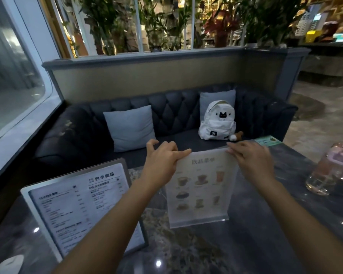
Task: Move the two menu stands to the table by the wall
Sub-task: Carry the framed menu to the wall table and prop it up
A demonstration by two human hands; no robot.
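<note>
Acrylic drinks menu stand (201,191), both hands (162,165) gripping.

This is a cafe: two menu stands (201,186) with drink pictures and price lists sit on a dark stone table (265,234), a dark sofa (176,115) with cushions faces it, and plants (166,22) fill the back.
</note>
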